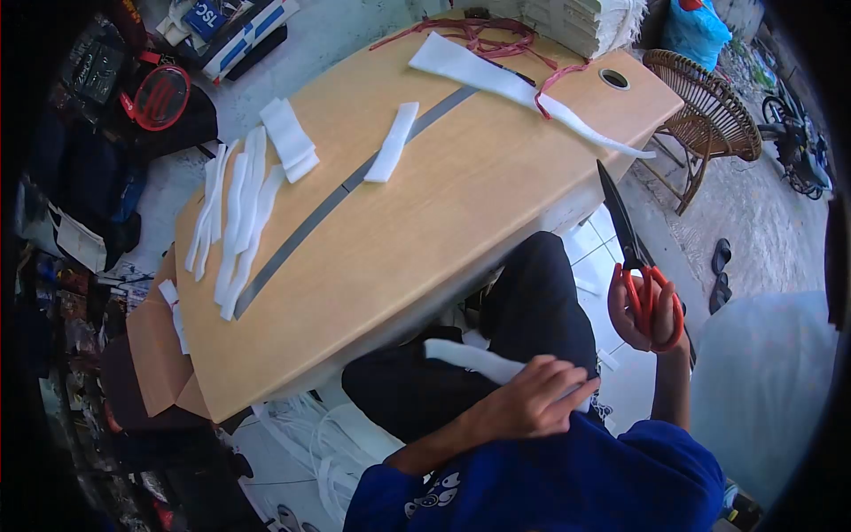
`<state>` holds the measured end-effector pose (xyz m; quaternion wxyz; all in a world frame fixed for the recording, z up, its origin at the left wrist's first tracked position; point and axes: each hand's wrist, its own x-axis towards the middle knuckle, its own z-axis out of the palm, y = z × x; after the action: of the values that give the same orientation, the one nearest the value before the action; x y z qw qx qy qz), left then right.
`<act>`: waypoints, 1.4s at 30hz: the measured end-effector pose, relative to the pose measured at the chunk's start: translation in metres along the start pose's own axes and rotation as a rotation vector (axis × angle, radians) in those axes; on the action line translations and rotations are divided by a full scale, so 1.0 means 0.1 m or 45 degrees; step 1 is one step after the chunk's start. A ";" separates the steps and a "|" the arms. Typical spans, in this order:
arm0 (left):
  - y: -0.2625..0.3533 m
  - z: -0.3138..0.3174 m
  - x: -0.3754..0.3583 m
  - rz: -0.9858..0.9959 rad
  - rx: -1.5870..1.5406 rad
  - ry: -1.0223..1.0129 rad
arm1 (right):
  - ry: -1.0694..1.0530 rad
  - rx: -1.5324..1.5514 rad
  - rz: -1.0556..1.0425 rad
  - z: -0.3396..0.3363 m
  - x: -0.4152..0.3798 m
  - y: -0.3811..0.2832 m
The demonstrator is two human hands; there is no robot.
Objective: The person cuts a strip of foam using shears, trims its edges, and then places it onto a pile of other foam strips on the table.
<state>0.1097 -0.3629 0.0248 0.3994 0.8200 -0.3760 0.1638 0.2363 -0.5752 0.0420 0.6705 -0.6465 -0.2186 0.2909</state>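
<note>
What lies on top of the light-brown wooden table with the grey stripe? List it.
White foam-like strips, tangled pink-red plastic twine and a bulky white object are visible on the table. Whatever lies beneath them is covered.

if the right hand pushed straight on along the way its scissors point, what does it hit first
Probably the long white strip on the table, just beyond the scissors in view; depth is unclear, so the table's edge could come first.
</note>
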 end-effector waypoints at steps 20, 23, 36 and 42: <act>-0.47 0.54 -2.16 -1.976 1.152 0.186 | -0.154 0.442 0.005 0.14 -0.03 0.36; -0.75 0.51 -2.70 -2.294 0.938 -0.056 | -0.180 0.483 0.062 0.17 -0.03 0.42; -1.55 0.15 -3.32 -2.500 1.516 0.412 | -0.103 0.446 0.104 0.23 -0.05 0.59; -1.54 0.09 -3.55 -1.939 1.240 1.171 | -0.165 0.644 0.212 0.24 0.02 0.67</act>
<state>-0.0113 -0.1361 -0.2641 0.1258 0.7727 0.5446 0.3008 0.2141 -0.5564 -0.0230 0.7691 -0.4543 -0.1276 0.4311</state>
